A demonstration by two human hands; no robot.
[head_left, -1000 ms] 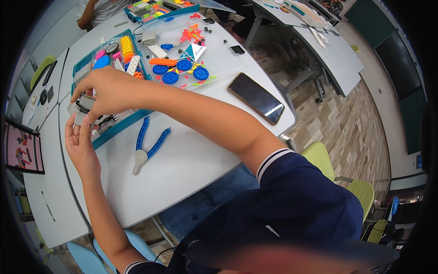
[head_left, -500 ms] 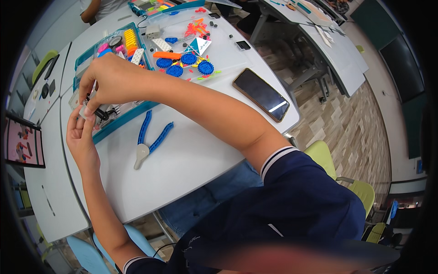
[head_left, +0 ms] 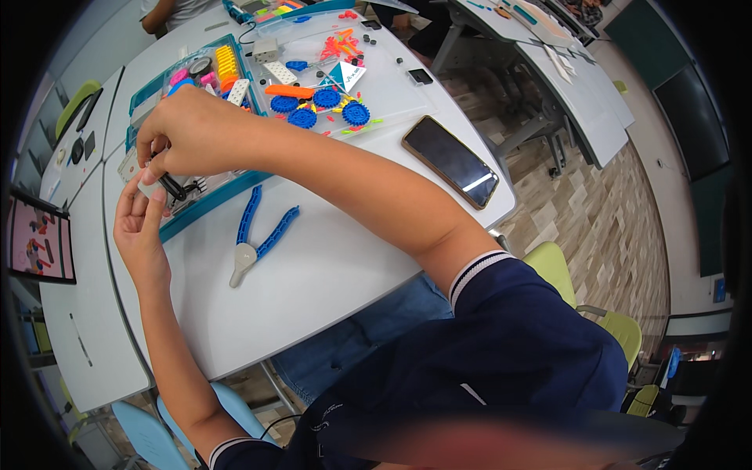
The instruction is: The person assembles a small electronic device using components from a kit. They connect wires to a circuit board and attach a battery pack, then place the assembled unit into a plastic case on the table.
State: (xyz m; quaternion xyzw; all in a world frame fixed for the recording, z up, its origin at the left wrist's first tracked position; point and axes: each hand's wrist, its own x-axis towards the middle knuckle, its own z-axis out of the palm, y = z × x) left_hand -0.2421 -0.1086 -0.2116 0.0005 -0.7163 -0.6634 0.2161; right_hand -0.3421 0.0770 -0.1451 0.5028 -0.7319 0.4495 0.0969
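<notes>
Pliers [head_left: 244, 254] lie closest, toward the near edge of the surface [head_left: 258, 313]. Over the near-left corner of the box [head_left: 215, 202], left hand [head_left: 141, 243] and right hand [head_left: 188, 129] both grip a pale piece [head_left: 148, 189], apparently manipulating it; next probably needs one steady grip. Blue gears [head_left: 302, 117] sit beyond, on the clear tray [head_left: 392, 86].

Pale grey piece [head_left: 148, 189], handheld, partly hidden

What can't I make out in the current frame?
Head view, now:
- Small grey part: full shape, covered by the left hand and right hand.
- Teal box: some contents, behind the right hand.
- Screen: fine details, too small.
- Person at top: head, cut off by the edge.
</notes>
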